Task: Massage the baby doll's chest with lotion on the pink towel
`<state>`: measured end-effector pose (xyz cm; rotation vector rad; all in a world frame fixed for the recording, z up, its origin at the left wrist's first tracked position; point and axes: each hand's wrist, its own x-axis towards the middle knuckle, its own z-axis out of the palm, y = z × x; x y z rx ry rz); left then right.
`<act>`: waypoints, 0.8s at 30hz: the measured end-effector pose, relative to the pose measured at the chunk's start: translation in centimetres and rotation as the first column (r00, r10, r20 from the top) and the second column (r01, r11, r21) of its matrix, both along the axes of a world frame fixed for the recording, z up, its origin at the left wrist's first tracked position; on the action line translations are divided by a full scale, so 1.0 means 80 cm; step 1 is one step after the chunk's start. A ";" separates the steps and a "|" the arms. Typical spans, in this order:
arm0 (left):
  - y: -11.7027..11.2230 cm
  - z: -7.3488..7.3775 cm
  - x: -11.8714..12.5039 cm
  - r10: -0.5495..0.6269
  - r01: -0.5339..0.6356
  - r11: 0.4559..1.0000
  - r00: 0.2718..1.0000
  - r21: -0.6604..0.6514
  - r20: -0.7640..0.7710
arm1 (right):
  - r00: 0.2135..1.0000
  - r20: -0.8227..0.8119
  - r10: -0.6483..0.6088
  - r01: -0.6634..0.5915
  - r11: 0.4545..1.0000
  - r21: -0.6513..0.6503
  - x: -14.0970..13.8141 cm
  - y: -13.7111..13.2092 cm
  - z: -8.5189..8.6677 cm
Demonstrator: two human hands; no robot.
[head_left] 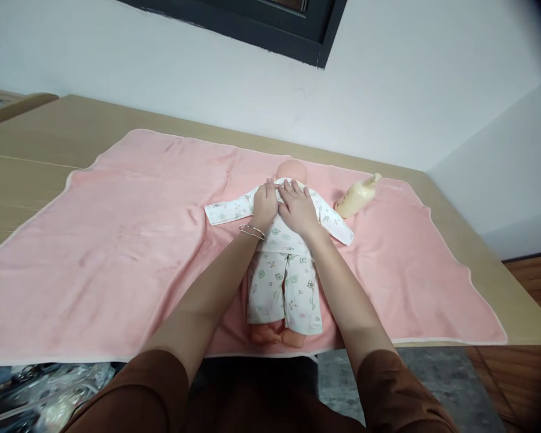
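A baby doll (291, 170) lies stretched out on a pink blanket, its head away from me and its feet toward me. It wears a white patterned shirt (282, 237) and matching trousers (265, 288); both sleeves spread out sideways. Near the collar, my left hand (265, 205), with bracelets at the wrist, is closed on the shirt, its fingertips mostly hidden. My right hand (297, 208) rests flat on the upper part of the shirt with its fingers spread, right beside the left. The doll's bare feet (265, 332) show below the trouser legs.
The pink blanket (117, 240) covers much of a wooden table (487, 252). A pale yellow pump bottle (356, 197) lies tilted beyond the doll's right-hand sleeve. Behind stands a white wall with a dark frame (293, 36). Plastic-wrapped items (49, 391) sit below the table at left.
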<state>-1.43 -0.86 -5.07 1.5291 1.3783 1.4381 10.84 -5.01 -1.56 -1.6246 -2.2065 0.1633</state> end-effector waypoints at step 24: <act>-0.001 -0.002 -0.001 -0.015 0.013 0.999 0.999 0.050 0.045 | 0.941 0.075 -0.331 0.336 0.939 -0.068 -0.023 -0.024 0.011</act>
